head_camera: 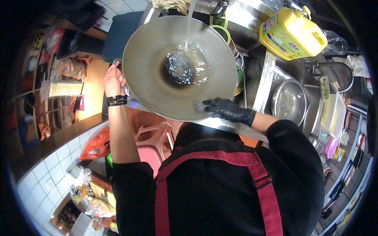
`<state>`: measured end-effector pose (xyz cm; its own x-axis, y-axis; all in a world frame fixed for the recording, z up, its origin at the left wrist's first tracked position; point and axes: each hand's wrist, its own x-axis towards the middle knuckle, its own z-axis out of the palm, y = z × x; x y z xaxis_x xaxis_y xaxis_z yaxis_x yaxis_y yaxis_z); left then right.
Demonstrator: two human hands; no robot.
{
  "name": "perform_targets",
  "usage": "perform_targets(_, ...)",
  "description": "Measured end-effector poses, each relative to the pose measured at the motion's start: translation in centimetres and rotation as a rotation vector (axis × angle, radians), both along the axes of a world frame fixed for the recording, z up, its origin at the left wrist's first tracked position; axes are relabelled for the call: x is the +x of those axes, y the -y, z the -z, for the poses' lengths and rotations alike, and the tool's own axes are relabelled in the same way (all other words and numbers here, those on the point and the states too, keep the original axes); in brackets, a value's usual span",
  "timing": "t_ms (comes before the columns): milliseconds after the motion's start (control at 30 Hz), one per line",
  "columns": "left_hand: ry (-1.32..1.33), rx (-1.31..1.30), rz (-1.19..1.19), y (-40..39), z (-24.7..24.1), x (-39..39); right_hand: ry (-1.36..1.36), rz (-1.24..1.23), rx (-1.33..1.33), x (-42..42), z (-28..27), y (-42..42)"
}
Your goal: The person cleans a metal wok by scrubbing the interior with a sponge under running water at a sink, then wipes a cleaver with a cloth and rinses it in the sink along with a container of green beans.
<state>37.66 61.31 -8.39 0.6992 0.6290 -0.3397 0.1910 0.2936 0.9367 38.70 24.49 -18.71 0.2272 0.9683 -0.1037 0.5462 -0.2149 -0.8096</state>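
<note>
A wide metal wok [144,62] sits tilted over the sink area, with a darkened patch at its bottom. A stream of water [189,26] falls into it and churns in a shallow pool [203,66]. My bare left hand [113,79], with black beads at the wrist, is closed around the wok's left loop handle. My right hand [226,110], in a wet black glove, presses a greyish scouring pad [202,106] against the inner wall near the front rim. The pad is blurred, so its material is hard to tell. Another loop handle [240,60] projects from the right rim.
A yellow detergent jug [288,35] stands at the back right. Right of the wok, a metal basin [289,101] sits in a sink beside a curved faucet [348,67]. A green-rimmed strainer [223,32] lies behind the wok. A pink plastic chair [152,150] is below, left of my body.
</note>
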Motion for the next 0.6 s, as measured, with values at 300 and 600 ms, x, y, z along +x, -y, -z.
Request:
perform_targets(300,0.011,0.003,-0.020,-0.3,0.3,0.0,0.119,0.378,0.007,11.7,2.8,-1.9)
perform_targets(600,0.041,-0.032,-0.031,0.6,-0.6,0.3,-0.478,0.631,0.509,4.8,12.4,-18.8)
